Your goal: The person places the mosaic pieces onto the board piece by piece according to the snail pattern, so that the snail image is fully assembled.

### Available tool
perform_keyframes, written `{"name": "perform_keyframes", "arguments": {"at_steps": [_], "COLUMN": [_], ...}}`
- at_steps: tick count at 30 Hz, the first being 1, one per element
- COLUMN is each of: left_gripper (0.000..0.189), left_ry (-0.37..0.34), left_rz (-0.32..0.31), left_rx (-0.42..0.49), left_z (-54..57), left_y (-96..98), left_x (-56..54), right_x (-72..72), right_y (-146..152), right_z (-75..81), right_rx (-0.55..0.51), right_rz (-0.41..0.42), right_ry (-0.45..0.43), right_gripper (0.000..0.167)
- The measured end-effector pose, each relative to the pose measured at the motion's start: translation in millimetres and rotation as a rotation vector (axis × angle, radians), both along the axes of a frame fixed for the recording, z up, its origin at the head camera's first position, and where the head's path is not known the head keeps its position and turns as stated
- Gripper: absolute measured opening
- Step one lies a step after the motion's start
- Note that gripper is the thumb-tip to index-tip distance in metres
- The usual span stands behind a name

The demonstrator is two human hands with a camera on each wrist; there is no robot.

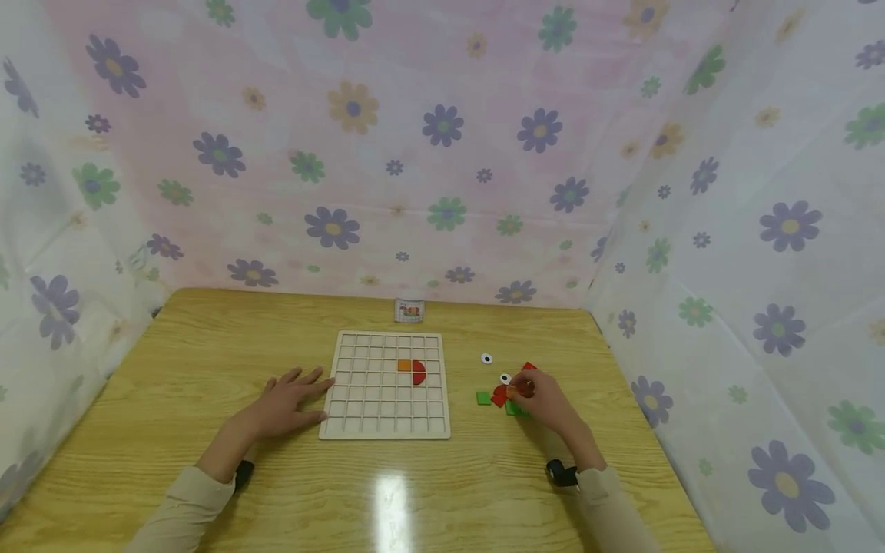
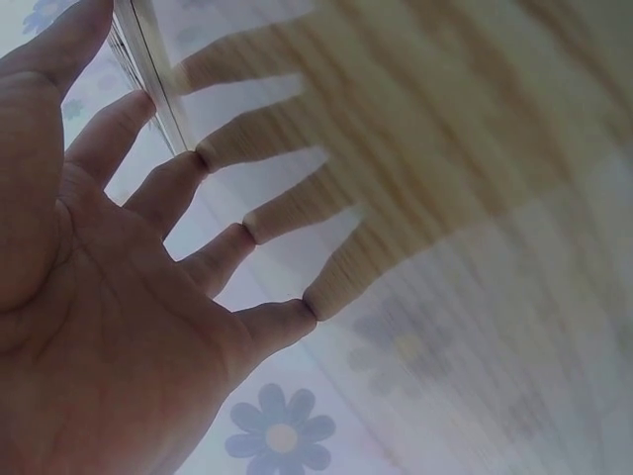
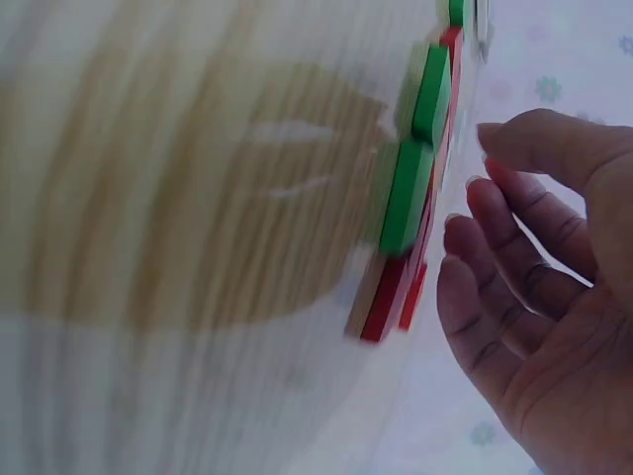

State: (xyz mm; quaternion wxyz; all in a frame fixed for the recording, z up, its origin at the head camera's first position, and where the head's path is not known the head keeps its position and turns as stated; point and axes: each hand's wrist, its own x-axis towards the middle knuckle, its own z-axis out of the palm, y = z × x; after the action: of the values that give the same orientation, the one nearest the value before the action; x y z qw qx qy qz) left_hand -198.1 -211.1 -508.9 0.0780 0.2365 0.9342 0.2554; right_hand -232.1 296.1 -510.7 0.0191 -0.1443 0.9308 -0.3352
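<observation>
Table [image 1: 290, 491]: bears all items. Grid board [image 1: 366, 400]: between the hands. Left hand [image 1: 285, 403]: spread at board's left edge, gripping nothing. Right hand [image 1: 551, 401]: bent over loose green pieces [image 1: 483, 398]; orange piece [image 1: 511, 392] at fingertips, whether pinched cannot tell. Judged step: picking 1 piece; next move calls for a secure pinch. Picture card [image 1: 409, 311], beyond board: no legible writing. In board: red half-round [image 1: 418, 372], orange square [image 1: 404, 365].

head: high, forward-down, farther | wrists: low, close at hands [image 2: 129, 307] [image 3: 569, 346] | head+right share green pieces [image 3: 407, 193]
</observation>
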Motion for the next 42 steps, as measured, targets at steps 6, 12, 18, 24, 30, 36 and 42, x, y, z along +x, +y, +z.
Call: {"name": "perform_keyframes", "arguments": {"at_steps": [6,12,18,24,30,36,42], "left_gripper": [0.065,0.065,0.066,0.066,0.066,0.065,0.065], "left_ry": [0.008,0.015,-0.003,-0.001,0.003,-0.001,-0.009], "left_rz": [-0.002,-0.001,0.001,-0.001,-0.006,-0.002,0.000], "left_rx": [0.001,0.010,0.013,0.006,0.009,0.015,0.030], "left_z": [-3.5,-1.8,0.8,0.1,-2.1,-0.5,-1.4], "left_y": [-0.2,-1.2,-1.4,-1.3,-1.5,-1.5,-2.8], "left_x": [1.2,0.1,0.5,-0.5,-0.9,-1.2,-1.4], "right_x": [4.1,4.8,3.2,-2.0,-5.5,-8.1,-7.7], "right_y": [9,7,3,-1,1,4,6], "right_z": [-2.8,-1.3,-0.4,1.4,3.6,3.6,5.4], "right_rx": [0.076,0.102,0.125,0.115,0.128,0.116,0.111], "right_rz": [-0.045,-0.057,-0.039,-0.023,-0.006,0.012,0.028], "right_ry": [-0.004,-0.011,0.023,0.012,-0.018,-0.056,-0.066], "right_gripper": [0.014,0.018,0.012,0.009,0.014,0.016,0.019]}}
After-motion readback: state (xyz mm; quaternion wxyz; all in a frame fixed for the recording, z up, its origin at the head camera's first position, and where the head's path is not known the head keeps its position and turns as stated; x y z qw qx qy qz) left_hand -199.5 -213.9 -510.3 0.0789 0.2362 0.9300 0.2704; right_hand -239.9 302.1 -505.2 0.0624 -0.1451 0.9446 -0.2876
